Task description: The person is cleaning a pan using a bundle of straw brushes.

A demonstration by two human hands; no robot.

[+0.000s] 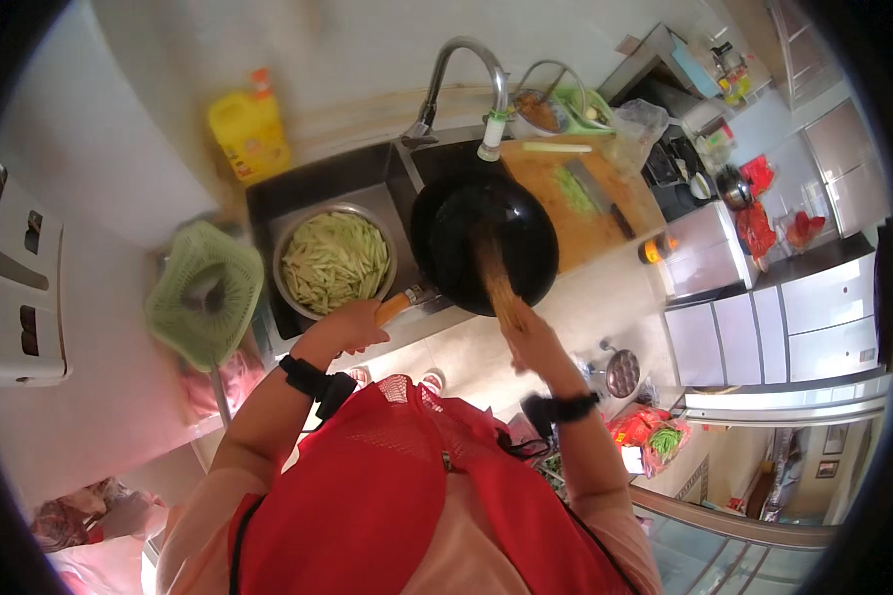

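Observation:
My left hand (351,327) grips the wooden handle (392,307) of a black wok (524,216), which sits over the right sink basin under the faucet (472,48). In my right hand (533,343) is a bundled bamboo wok brush (497,279). Its far end is blurred and reaches down into the wok's bowl. A little water seems to shine in the wok's bottom, though I cannot tell how much. Left of the wok, a round metal bowl (281,277) full of pale green vegetable strips (335,260) stands in the left sink basin (320,175).
A wooden cutting board (588,242) at right bears a cleaver (591,186), chopped greens (571,187) and a pale stalk (556,147). A green plastic basket (246,275) stands left of the sink. A yellow jug (249,137) is behind it. Farther right is an orange-capped bottle (649,251).

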